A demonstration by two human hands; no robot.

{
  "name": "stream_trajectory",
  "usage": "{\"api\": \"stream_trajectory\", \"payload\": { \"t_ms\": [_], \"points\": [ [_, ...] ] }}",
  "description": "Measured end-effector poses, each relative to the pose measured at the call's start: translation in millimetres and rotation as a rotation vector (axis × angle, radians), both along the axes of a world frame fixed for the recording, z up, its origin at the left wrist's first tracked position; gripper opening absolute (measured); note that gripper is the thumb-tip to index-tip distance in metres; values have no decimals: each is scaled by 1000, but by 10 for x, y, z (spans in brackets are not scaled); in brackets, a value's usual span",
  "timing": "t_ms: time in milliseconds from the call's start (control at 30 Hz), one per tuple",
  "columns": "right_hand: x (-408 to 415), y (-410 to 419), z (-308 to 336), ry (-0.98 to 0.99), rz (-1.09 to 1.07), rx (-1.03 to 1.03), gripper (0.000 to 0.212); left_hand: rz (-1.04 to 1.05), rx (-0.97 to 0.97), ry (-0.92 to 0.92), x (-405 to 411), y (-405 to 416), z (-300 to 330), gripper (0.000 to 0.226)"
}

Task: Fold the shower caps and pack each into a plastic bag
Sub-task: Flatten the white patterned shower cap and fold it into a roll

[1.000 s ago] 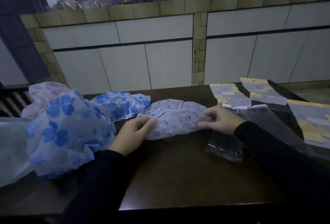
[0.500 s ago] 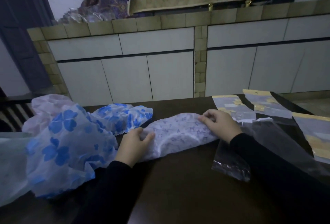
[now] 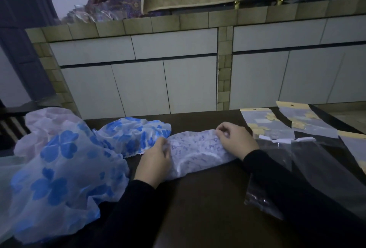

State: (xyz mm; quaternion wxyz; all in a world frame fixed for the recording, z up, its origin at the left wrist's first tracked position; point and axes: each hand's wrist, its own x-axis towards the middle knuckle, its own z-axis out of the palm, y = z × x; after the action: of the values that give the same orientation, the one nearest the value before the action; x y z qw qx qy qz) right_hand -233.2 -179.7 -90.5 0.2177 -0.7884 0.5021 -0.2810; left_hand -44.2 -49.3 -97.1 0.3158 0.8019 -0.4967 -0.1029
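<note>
A pale shower cap with a fine blue print (image 3: 195, 153) lies folded into a narrow band on the dark table (image 3: 208, 208). My left hand (image 3: 156, 161) grips its left end, fingers curled over the edge. My right hand (image 3: 235, 141) pinches the top right edge of the same cap. A clear plastic bag (image 3: 309, 170) lies flat just right of my right forearm.
Two caps with big blue flowers lie at the left, a large one (image 3: 57, 176) and a smaller one (image 3: 136, 135), with a pinkish cap (image 3: 49, 119) behind. Packed bags with yellow headers (image 3: 265, 123) line the table's right edge. A tiled counter wall stands beyond.
The cap has gone from an open half-circle to a narrower folded band. Both hands have drawn closer together on it, and the view has tilted upward.
</note>
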Motion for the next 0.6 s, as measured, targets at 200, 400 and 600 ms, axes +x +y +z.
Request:
{"api": "stream_trajectory", "payload": {
  "t_ms": [200,400,600],
  "points": [
    [53,-50,-30,239,-9,9,16,15,-35,2,71,16,-17,21],
    [-35,-36,25,264,-52,63,16,63,-57,-213,28,51,76,23],
    [-92,18,98,80,-29,103,8,79,-56,-160,37,45,66,16]
  ]
}}
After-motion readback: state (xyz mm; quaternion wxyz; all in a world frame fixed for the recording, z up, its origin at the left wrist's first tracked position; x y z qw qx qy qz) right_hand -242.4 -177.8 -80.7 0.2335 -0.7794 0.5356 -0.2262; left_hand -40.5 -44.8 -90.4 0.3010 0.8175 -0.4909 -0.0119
